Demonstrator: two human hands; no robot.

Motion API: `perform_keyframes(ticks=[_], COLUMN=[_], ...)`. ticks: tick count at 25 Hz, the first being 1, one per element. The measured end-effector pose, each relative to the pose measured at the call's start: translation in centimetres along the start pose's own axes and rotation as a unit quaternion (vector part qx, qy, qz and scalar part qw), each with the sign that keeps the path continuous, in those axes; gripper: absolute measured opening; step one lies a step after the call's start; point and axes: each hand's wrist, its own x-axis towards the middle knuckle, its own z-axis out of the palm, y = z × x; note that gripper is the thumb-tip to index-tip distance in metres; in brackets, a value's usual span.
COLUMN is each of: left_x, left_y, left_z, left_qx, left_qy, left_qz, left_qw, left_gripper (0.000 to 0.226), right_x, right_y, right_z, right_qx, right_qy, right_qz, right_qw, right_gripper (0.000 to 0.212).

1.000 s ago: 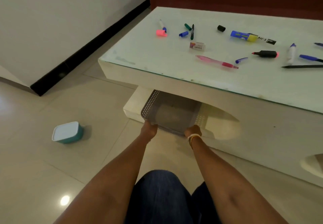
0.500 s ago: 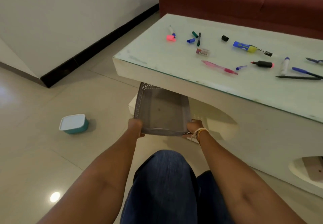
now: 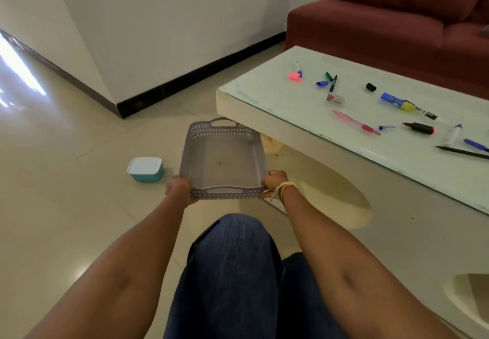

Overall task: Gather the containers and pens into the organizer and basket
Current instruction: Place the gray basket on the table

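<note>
Both hands, left hand [image 3: 179, 188] and right hand [image 3: 275, 183], had fingers clamped on the empty grey perforated plastic basket [image 3: 223, 159]; teal lidded container [image 3: 145, 168] on the floor, pens [image 3: 354, 124] on the glass-topped table [image 3: 291, 116] far right; nothing gathered; no organizer visible.

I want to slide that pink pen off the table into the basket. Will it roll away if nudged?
Probably: the pink pen looks round-barrelled and lies flat on the smooth glass table. It seems light, so a sideways nudge may send it rolling.
</note>
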Motion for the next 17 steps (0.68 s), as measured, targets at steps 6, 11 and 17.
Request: perform_keyframes(ticks=[6,11,17], left_x=[-1.6,-4.6,-7.7], left_y=[1.6,3.4,6.4], left_z=[-2.2,-3.6,-5.1], left_qx=[-0.114,-0.172,-0.216], left_qy=[0.147,0.24,0.286], left_qz=[0.079,0.165,0.194], left_qw=[0.979,0.941,0.913], left_gripper=[0.041,0.044,0.04], right_x=[-1.2,-2.9,-4.5], right_y=[-2.6,-5.9,-9.3], right_z=[2.1,3.4,4.4], right_qx=[0.009,0.027,0.022], right_qy=[-0.054,-0.094,-0.137], right_qz=[-0.019,-0.06,-0.114], right_qw=[0.998,0.993,0.984], right_gripper=[0.017,0.008,0.019])
